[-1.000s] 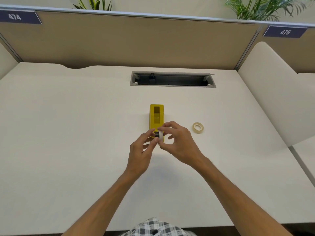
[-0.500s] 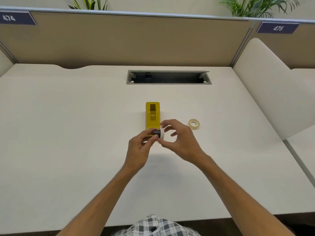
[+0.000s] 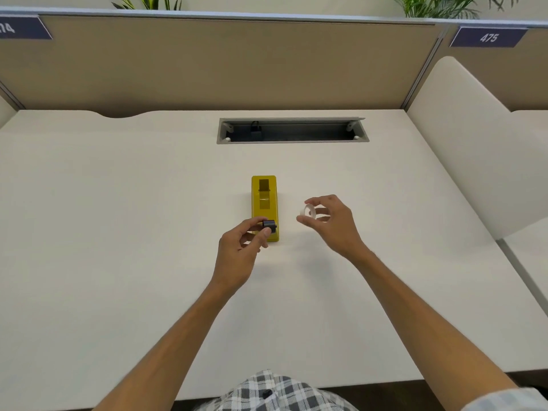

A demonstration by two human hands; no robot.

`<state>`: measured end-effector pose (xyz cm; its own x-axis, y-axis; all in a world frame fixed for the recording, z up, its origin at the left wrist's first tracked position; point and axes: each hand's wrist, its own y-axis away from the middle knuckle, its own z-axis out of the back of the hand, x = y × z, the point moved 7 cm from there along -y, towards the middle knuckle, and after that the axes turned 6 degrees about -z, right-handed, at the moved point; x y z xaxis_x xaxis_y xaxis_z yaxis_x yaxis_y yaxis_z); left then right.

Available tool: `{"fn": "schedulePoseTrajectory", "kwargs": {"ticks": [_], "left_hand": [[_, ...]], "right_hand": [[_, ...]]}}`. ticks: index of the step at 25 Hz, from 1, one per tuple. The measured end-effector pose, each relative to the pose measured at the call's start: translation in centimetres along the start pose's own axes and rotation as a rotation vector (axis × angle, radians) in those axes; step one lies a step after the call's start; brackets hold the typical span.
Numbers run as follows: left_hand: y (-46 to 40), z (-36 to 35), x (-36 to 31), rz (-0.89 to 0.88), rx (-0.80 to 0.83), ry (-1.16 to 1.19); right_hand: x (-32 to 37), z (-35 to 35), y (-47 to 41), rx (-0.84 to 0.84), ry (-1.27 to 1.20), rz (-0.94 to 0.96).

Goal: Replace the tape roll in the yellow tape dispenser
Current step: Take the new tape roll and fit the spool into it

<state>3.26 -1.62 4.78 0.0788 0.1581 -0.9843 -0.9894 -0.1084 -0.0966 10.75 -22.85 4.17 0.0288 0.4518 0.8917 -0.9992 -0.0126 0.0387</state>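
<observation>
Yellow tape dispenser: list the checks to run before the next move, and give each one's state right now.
1. Black spool secure in the left hand grip: ok.
2. Spool bare, nothing around it: ok.
3. White ring pinched in the right hand, apart from the spool: ok.
4. Yellow tape dispenser flat on the desk, cradle empty: ok.
5. Ring spent or still carrying tape: cannot tell.
6. Another roll ready on the desk: cannot tell, none shows; the right hand may hide one.
</observation>
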Motion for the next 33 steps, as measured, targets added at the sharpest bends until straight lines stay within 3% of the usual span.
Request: {"fn": "schedulePoseTrajectory", "kwargs": {"ticks": [5,11,33], "left_hand": [[-0.5,-0.2,0.1,0.024,0.009,-0.001],[-0.9,-0.2,-0.1,0.033,0.015,0.0],[-0.9,-0.2,0.4,0.048,0.02,-0.012]], "right_hand": [[-2.0,-0.3,-2.8,0.005,0.255,0.028],[-2.7,-0.5,-4.4,-0.039,0.387,-0.016],[-3.7,-0.1,-5.2,-0.044,0.439,-0.014]]}}
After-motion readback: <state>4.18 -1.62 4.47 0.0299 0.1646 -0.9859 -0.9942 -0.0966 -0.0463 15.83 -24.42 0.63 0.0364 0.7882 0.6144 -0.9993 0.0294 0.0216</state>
